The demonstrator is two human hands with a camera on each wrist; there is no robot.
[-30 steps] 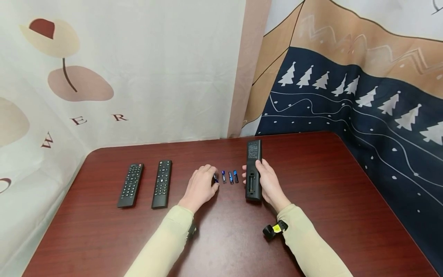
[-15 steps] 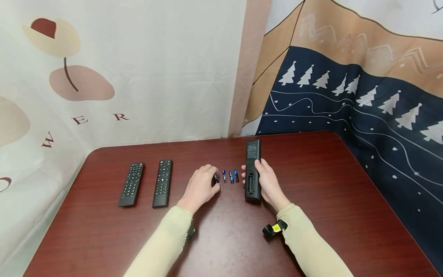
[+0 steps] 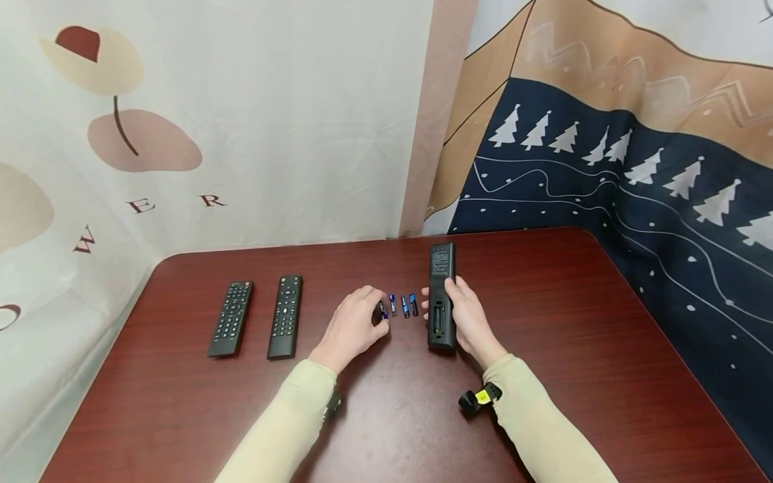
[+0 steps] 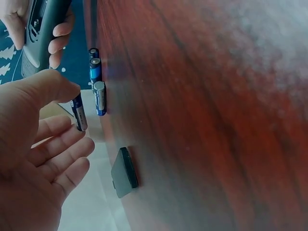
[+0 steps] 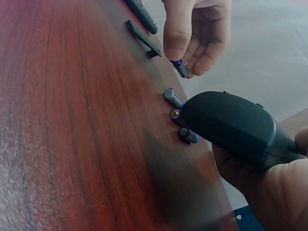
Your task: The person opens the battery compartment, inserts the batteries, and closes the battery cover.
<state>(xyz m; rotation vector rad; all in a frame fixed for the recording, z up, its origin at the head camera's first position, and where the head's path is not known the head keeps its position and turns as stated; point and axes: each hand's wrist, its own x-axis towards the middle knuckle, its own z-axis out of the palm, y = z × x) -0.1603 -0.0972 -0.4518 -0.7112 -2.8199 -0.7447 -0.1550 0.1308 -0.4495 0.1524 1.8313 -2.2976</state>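
Note:
My left hand [image 3: 351, 327] pinches a small blue-and-silver battery [image 4: 78, 113] between thumb and fingertips, above the table. My right hand [image 3: 470, 315] grips a black remote control [image 3: 442, 268], its back facing up and its battery compartment uncovered. The inside of the compartment looks dark, with a slot and a spring at one end. Between the hands, several blue batteries lie in a short row on the table; the nearest to the left hand is a silver-and-blue battery [image 4: 100, 98]. A black battery cover [image 4: 124, 174] lies on the table near the left hand, mostly hidden in the head view.
Two more black remote controls, a left one [image 3: 231, 318] and a right one [image 3: 284, 316], lie button side up on the left of the brown table [image 3: 580, 376]. Patterned cloths hang behind it: a pale curtain [image 3: 302, 134] and a dark blue one with trees [image 3: 543, 181].
My left hand has shifted slightly right with the battery, which now stands closer to the row. The right hand and its remote control stay almost still.

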